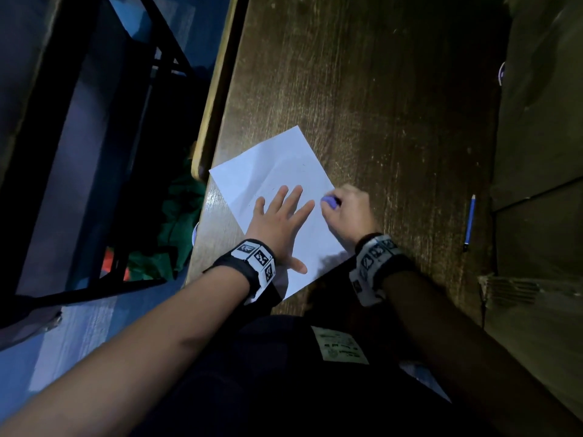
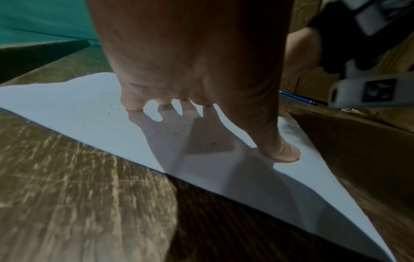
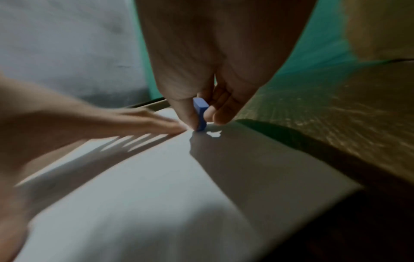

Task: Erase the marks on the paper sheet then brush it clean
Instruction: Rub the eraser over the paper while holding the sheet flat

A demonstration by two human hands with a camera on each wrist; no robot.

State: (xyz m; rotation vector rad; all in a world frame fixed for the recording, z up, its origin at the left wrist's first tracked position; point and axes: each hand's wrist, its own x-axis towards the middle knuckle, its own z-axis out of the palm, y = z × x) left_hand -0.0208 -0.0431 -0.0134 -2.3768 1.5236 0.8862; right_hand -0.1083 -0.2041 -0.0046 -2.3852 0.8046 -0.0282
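- Left hand [image 1: 279, 220] lies flat, fingers spread, on the paper sheet [image 1: 271, 175] near the tabletop's [image 1: 394, 121] left edge, likely pinning it against the rubbing.
- Right hand [image 1: 348, 209] pinches a blue eraser [image 3: 201, 113], tip down at the sheet's right edge.
- Only the left wrist view shows dark specks [image 2: 165, 130] beneath the palm.
- Pencil [image 1: 469, 220] lies well apart, rightward.
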